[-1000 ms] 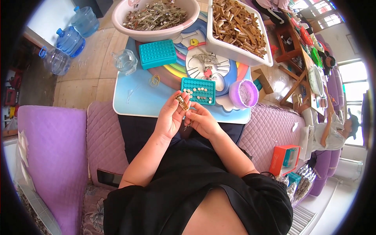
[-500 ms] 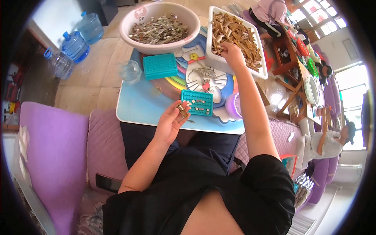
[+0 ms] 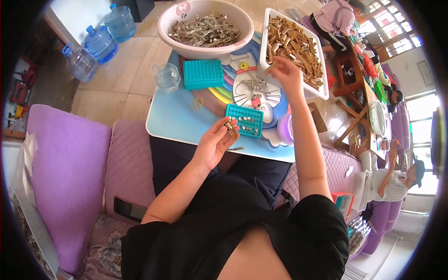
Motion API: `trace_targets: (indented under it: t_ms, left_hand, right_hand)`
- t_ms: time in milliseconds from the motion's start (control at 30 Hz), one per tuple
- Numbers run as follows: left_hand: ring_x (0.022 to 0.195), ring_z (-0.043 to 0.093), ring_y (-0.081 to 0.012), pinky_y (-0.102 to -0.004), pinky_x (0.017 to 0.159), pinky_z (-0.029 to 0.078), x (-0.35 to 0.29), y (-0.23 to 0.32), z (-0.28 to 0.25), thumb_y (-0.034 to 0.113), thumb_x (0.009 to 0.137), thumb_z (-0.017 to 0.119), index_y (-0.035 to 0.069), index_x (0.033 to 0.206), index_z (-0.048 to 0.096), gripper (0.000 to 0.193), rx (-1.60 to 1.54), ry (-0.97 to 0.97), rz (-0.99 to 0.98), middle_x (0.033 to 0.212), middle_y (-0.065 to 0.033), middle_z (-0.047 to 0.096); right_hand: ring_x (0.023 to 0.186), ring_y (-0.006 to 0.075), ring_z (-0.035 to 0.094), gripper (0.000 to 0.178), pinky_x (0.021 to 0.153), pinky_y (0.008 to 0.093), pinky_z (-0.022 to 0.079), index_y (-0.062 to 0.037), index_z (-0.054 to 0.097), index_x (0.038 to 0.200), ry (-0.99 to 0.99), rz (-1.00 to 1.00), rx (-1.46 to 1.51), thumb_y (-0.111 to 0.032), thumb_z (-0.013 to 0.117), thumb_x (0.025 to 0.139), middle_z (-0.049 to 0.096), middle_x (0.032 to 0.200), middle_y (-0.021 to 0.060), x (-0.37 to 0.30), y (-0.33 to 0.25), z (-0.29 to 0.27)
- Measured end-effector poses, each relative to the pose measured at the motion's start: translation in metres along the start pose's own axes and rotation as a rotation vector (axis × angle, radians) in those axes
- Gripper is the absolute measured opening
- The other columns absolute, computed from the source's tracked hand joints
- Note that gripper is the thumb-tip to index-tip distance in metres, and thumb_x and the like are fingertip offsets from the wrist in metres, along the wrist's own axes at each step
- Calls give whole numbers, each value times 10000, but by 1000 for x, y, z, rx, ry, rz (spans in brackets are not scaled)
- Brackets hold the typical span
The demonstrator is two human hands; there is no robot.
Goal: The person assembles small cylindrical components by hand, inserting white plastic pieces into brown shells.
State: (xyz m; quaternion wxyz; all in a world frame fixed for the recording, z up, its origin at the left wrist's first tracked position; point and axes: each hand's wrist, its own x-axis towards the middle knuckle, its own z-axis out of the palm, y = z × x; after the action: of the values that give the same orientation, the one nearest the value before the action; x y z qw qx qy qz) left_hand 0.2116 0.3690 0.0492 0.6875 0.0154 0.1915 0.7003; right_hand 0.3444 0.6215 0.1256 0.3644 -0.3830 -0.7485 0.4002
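Above the near edge of the low table, my left hand [image 3: 215, 143] is closed around a small gold-coloured metal piece [image 3: 230, 129] with a row of light spots on it. Just beyond it lies a teal tray [image 3: 254, 132] with rows of round hollows, some holding small pale discs. My right hand [image 3: 288, 79] is raised at the near left corner of a white bin [image 3: 322, 89] heaped with gold-brown pieces [image 3: 295, 46]. Its thumb and fingers are pinched together; whatever lies between them is too small to make out.
A pink basin [image 3: 163, 35] full of silvery metal parts stands at the table's far side. A second teal tray [image 3: 203, 73], a clear jug [image 3: 167, 77] and a purple container [image 3: 286, 128] stand on the table [image 3: 170, 123]. Other people sit at the right.
My right hand has drawn back from over the pieces in the bin to its near left corner. My left hand keeps hold of the gold-coloured piece. The whole view has shifted slightly.
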Motion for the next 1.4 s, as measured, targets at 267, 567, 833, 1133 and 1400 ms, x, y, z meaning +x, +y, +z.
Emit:
trace_targets:
  t_ms: [267, 567, 833, 1133, 1400]
  left_hand:
    - [1127, 534, -251, -385, 989, 433, -3, -1, 9, 103, 931, 498, 23, 1252, 455, 333, 26, -55, 11, 1231, -133, 517]
    - [1119, 533, -224, -376, 988, 432, -8, -6, 8, 111, 924, 519, 7, 1252, 466, 348, 162, -27, 7, 1211, -115, 529]
    - [1111, 534, -198, -358, 974, 439, -7, -8, 3, 108, 913, 539, 31, 1243, 485, 343, 218, 8, 14, 1209, -89, 546]
    - [1158, 504, -176, -307, 968, 420, -10, -8, 12, 66, 903, 545, 18, 1245, 482, 351, 335, 48, 23, 1265, -108, 519]
    - [1166, 493, -182, -309, 978, 403, -9, -16, 11, 56, 913, 526, -10, 1232, 478, 329, 484, -105, 180, 1276, -127, 504]
  right_hand:
    - [876, 176, 635, 209, 806, 260, 482, 2, 525, 1006, -109, 339, 701, 28, 613, 818, 642, 992, 140, -155, -44, 52]
    - [802, 66, 541, 232, 701, 207, 415, 11, 568, 1011, -159, 333, 168, -19, 663, 802, 609, 907, 22, -180, -21, 54]
    - [795, 107, 568, 212, 717, 252, 443, -24, 631, 938, -25, 120, -20, -78, 717, 752, 634, 901, 43, -188, -40, 63]
    - [749, 177, 574, 224, 684, 284, 459, -21, 620, 911, -16, 12, -131, -65, 721, 716, 620, 824, 75, -188, -41, 71]
    - [767, 207, 582, 238, 700, 305, 463, -4, 595, 937, -96, 31, -100, -56, 695, 727, 606, 823, 87, -187, -32, 73]
